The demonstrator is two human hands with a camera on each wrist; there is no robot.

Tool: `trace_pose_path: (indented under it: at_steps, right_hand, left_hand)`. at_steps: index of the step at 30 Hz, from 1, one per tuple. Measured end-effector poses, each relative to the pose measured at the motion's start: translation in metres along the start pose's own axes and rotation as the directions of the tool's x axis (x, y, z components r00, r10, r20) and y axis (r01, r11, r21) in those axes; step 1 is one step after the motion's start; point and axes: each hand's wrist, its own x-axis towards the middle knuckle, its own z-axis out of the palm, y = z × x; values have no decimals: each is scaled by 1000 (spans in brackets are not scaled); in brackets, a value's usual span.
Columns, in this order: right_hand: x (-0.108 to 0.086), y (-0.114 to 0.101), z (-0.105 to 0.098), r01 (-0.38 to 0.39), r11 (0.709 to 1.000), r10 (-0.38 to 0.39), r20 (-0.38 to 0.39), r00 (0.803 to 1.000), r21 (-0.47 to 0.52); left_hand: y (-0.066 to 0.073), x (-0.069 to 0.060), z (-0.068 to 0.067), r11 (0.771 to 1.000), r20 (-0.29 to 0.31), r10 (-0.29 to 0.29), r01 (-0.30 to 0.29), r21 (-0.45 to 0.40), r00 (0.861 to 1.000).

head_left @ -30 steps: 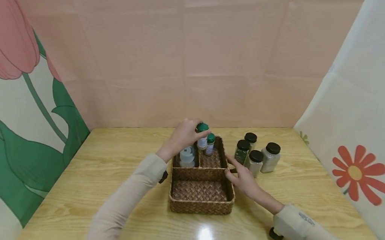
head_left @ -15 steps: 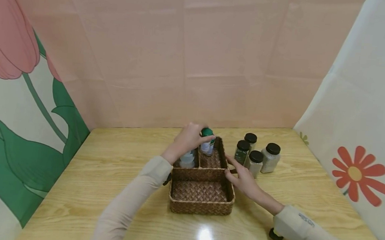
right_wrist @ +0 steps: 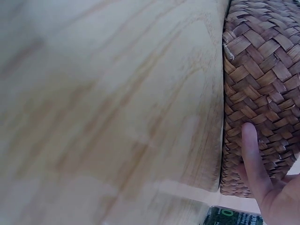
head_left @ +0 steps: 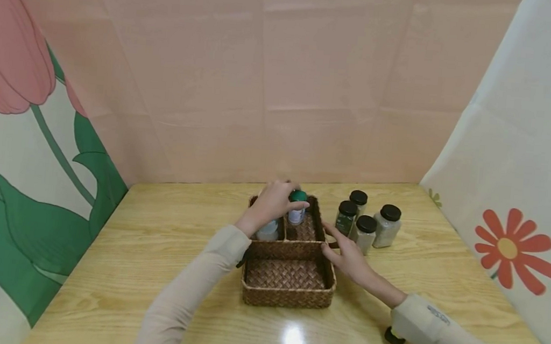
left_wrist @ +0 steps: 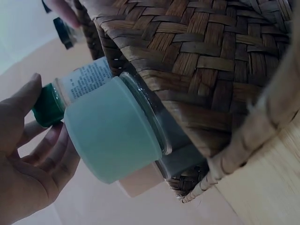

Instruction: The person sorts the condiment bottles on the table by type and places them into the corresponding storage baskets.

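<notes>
The left hand (head_left: 269,205) pinches the green cap of a small spice bottle (head_left: 296,214) between thumb and fingers. This white-labelled bottle stands down in the back right compartment of a brown woven basket (head_left: 287,298). A second green-capped bottle is hidden there. In the left wrist view, fingers meet the green cap (left_wrist: 48,106), close beside a jar with a pale green lid (left_wrist: 112,129). That jar is in the back left compartment. The right hand (head_left: 352,258) touches the basket's right side by its handle; in the right wrist view a straight finger (right_wrist: 251,150) presses the woven wall.
Several black-capped jars stand right of the basket, among them a dark green one (head_left: 346,218) and a larger pale one (head_left: 387,227). The wooden table (head_left: 180,213) reaches back to a pink backdrop (head_left: 261,111). The basket's wide front compartment (head_left: 287,274) shows its woven bottom.
The left hand has moved right and down, lowering the green-capped bottle into the back right compartment, in front of the other bottle. The right hand and basket stay put.
</notes>
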Motion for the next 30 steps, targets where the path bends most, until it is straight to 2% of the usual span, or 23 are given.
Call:
trace_pose_path:
  at_steps: [10, 16, 21, 26, 30]
  right_hand:
    - [1, 1, 1, -4, 1000, 4, 2, 1000, 5]
    - [0, 1, 0, 4, 1000, -4, 10, 1000, 19]
    - [-1, 2, 0, -5, 1000, 4, 15, 1000, 28]
    - [-1, 2, 1, -3, 1000, 3, 11, 1000, 27]
    - [-1, 2, 1, 2, 1000, -2, 11, 1000, 30]
  left_hand:
    - [4, 1, 3, 999, 65, -36, 35, 16, 997]
    - [7, 3, 3, 998, 118, -34, 27, 62, 992]
    - [9, 6, 4, 997, 140, -23, 12, 77, 990]
    - [10, 8, 7, 996, 187, -14, -3, 89, 982]
    - [11, 10, 9, 993, 218, -33, 7, 118, 975]
